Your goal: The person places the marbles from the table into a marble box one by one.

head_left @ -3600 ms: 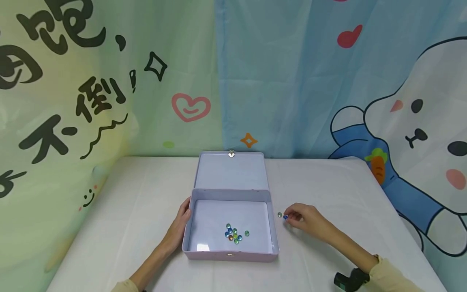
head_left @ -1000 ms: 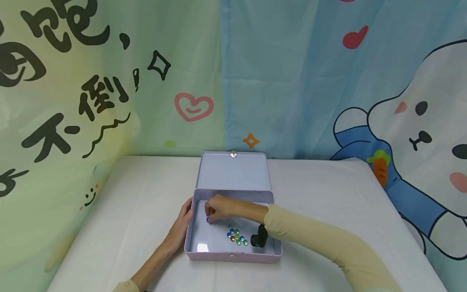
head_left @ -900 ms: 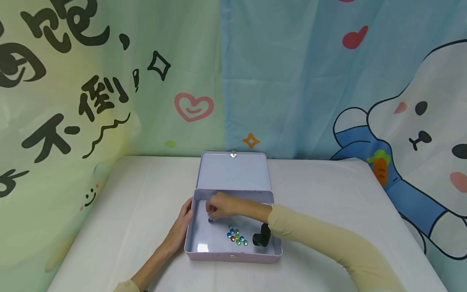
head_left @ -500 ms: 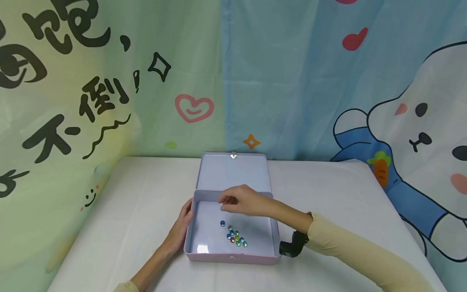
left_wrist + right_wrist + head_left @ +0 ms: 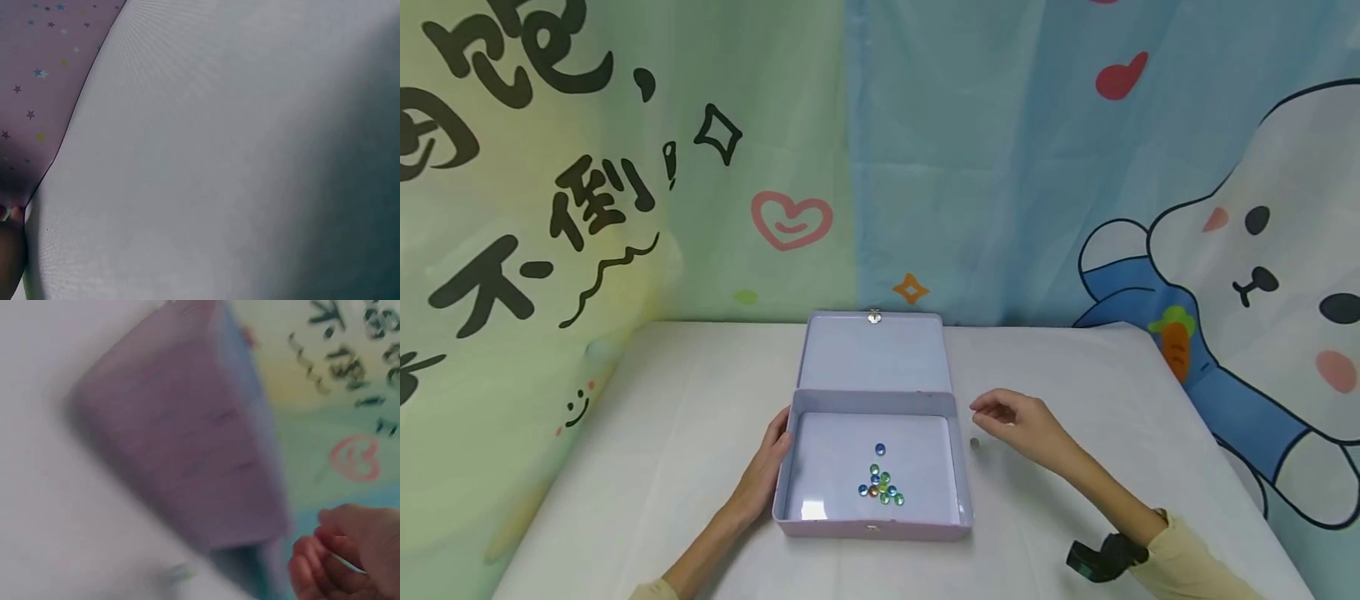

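Observation:
A lilac metal box stands on the white-covered table with its lid laid back. Inside it several glass marbles lie in a cluster, and a blue marble sits a little behind them. My left hand rests against the box's left wall; the left wrist view catches only its fingertips by the star-printed side. To the right of the box, my right hand hovers with loosely bent fingers and nothing between them. Just below its fingertips, a single greenish marble lies on the table, blurred in the right wrist view.
The white tablecloth spreads around the box. A printed curtain hangs behind the table's far edge. A black wrist camera is strapped to the right forearm.
My right hand set a blue marble down in the box, let it go and moved out to the right. The blue marble has shifted right toward the cluster. The left hand stays put.

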`<state>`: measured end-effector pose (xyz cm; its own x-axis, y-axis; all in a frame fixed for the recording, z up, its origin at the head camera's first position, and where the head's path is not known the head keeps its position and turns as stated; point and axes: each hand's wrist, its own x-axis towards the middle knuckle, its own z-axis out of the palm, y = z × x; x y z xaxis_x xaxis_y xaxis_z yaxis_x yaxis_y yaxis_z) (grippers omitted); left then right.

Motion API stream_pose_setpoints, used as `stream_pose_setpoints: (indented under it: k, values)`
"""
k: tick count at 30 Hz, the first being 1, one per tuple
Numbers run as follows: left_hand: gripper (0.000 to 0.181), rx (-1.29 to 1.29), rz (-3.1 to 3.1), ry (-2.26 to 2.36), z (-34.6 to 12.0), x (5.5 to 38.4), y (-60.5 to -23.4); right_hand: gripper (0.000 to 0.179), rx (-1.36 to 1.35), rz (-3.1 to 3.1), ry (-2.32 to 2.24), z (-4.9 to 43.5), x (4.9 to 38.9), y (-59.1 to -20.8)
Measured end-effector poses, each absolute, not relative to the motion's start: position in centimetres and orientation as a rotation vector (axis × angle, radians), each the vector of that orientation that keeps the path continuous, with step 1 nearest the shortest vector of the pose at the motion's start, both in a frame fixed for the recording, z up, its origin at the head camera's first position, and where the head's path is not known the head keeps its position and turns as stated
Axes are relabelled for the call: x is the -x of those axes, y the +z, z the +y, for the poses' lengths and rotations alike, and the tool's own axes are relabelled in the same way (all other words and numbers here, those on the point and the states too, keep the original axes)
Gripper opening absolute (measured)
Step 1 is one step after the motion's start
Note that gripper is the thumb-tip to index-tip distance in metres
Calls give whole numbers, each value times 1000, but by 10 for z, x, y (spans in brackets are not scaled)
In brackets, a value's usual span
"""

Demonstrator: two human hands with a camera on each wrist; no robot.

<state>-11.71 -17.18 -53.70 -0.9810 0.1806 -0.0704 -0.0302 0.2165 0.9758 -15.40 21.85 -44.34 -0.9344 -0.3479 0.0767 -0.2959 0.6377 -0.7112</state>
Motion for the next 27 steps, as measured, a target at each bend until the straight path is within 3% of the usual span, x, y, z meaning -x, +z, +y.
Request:
stream_pose_setpoints:
  k: [9, 16, 27]
  values:
    - [49, -148, 2324, 1846, -174, 118, -536, 33, 650, 2861, -1088, 237, 155, -515]
    - [50, -140, 2333, 1825, -173, 116, -538, 13, 733, 2910, -1047, 235, 156, -526]
    - [50, -133, 2345, 1814, -174, 117, -537, 8, 629, 2921, -1112, 234, 162, -534]
